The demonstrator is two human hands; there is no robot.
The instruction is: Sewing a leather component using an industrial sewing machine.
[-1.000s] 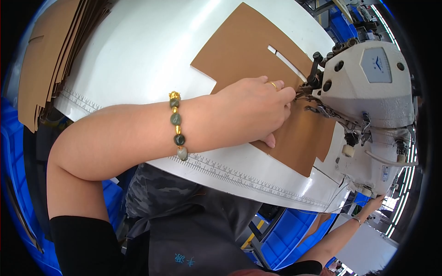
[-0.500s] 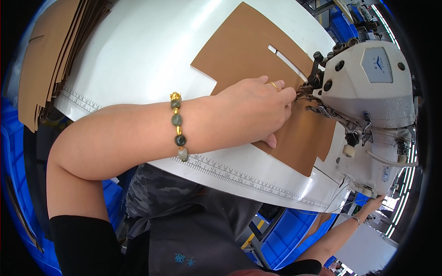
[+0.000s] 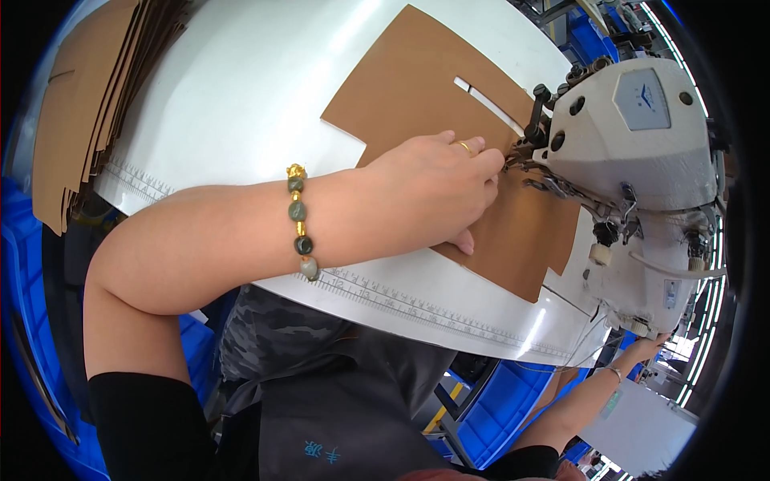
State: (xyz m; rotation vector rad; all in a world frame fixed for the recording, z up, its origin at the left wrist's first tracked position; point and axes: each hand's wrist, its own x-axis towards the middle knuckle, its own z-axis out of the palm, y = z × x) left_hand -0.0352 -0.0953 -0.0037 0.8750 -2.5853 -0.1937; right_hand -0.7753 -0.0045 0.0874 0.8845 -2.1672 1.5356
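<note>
Resting palm-down, the left hand lies across a flat brown sheet with notched edges, its fingertips just beside the needle area of a white metal sewing machine. Its grip is loosely spread, the fingers slightly bent and the thumb set apart near the sheet's lower edge; it lies on top of the sheet and is not closed around it. The sheet lies on a glossy white worktop, partly under the machine's head, and a narrow straight slot in it runs toward the machine's foot. A gold ring sits on one finger, and a bracelet of green and gold beads circles the wrist.

The right hand reaches to the machine's lower right end; it is small and partly hidden, so I cannot tell the state of its grip.

A printed ruler scale follows the worktop's near edge. A stack of brown sheets stands at the far left, and a blue plastic bin is below the worktop.
</note>
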